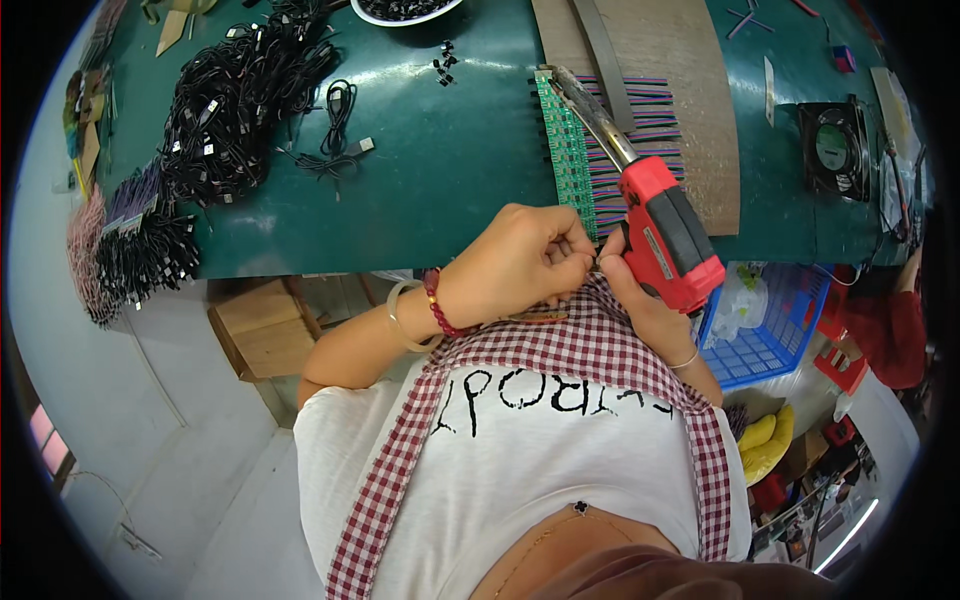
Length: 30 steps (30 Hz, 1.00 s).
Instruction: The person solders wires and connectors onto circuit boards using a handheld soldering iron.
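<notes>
My left hand (530,252) is closed in a pinch at the table's near edge. The fingertips of my right hand (640,295) meet it there, also closed. Whatever both pinch is too small and hidden to make out. Just beyond my fingers lies a long strip of green circuit boards (566,150), with thin multicoloured wires (655,132) running rightward from it. A red and black heat gun (668,235) with a long metal barrel extends across the wires, its nozzle near the strip's far end. Its body overlaps my right hand, and I cannot tell whether anything grips it.
Left on the green table (440,180) lie a heap of black USB cables (225,110) and a loose cable (338,130). A grey bar (605,60) lies on a brown board (710,160). A small fan (835,150) stands right; a blue crate (765,345) sits below.
</notes>
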{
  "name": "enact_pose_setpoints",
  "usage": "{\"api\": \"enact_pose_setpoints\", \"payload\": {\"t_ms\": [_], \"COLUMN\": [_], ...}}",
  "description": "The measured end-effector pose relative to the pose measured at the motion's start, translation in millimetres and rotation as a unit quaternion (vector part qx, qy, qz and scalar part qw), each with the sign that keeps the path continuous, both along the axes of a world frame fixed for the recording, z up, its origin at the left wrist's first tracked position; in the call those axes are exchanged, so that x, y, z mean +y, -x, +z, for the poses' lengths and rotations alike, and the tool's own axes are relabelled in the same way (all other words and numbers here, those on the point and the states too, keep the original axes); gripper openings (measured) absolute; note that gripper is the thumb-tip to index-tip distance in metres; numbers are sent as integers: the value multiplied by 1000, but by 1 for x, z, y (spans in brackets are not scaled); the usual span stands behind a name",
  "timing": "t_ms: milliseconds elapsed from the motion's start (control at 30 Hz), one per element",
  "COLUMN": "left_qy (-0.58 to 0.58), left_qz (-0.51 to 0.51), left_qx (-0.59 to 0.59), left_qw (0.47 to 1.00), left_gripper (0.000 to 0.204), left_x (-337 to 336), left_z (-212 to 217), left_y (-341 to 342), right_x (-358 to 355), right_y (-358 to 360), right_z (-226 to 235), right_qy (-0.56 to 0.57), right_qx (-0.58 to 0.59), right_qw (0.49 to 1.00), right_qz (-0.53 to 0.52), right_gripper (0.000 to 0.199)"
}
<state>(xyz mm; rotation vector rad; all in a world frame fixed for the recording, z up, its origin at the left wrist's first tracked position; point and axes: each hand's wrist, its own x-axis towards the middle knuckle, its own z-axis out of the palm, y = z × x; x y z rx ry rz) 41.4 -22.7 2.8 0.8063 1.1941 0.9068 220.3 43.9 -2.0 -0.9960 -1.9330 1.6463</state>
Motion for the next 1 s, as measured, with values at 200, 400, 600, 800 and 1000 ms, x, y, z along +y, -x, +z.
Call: {"api": "enact_pose_setpoints", "payload": {"t_ms": [200,400,600,800,1000], "left_qy": [87,94,108,109,107], "left_qz": [96,100,70,40,38], "left_qx": [-5,-10,-19,-17,-15], "left_qw": [992,990,992,993,993], "left_gripper": [8,9,10,11,12], "left_x": [20,26,31,35,35], "left_z": [-23,-37,-40,-39,-38], "left_y": [33,37,44,48,47], "right_x": [0,-8,-15,-20,-19], "right_y": [-16,-67,-99,-100,-97], "right_z": [6,-15,-22,-27,-29], "right_qy": [54,91,163,142,116], "right_qx": [68,37,14,-16,-27], "right_qw": [995,992,983,987,990], "right_qz": [-49,-75,-89,-75,-76], "right_gripper": [34,44,12,15,15]}}
